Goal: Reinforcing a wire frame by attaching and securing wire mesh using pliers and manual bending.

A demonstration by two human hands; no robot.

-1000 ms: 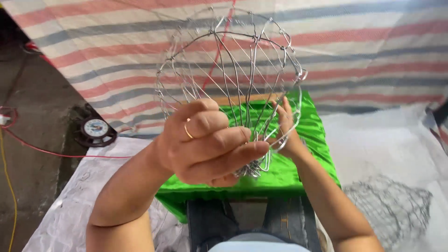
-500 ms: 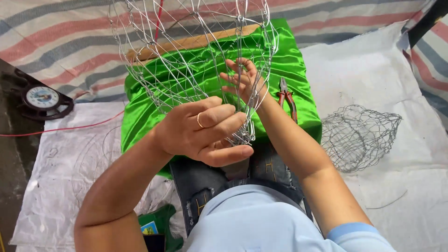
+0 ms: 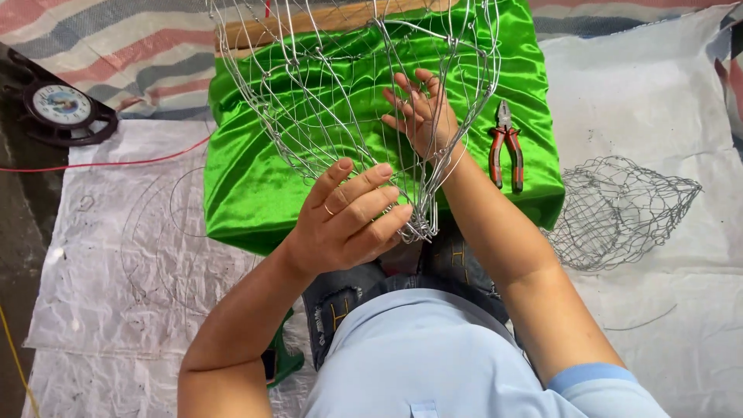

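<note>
Silver wire-mesh basket frame [image 3: 348, 101] now lower, over green satin cloth [image 3: 255, 178] | left hand [image 3: 348, 220] grips its narrow gathered end | right hand [image 3: 422, 116] inside frame, fingers spread on wires | red-handled pliers [image 3: 507, 147] beside.

Makeshift floor workshop for handmade wire goods. Striped tarp [image 3: 116, 46] and white sacking [image 3: 658, 101] cover the ground, a green cloth [image 3: 255, 178] covers a low bench, pliers [image 3: 507, 147] lie on it, a finished wire cage [image 3: 619, 209] sits beside it, a clock [image 3: 62, 108] lies on bare floor.
</note>
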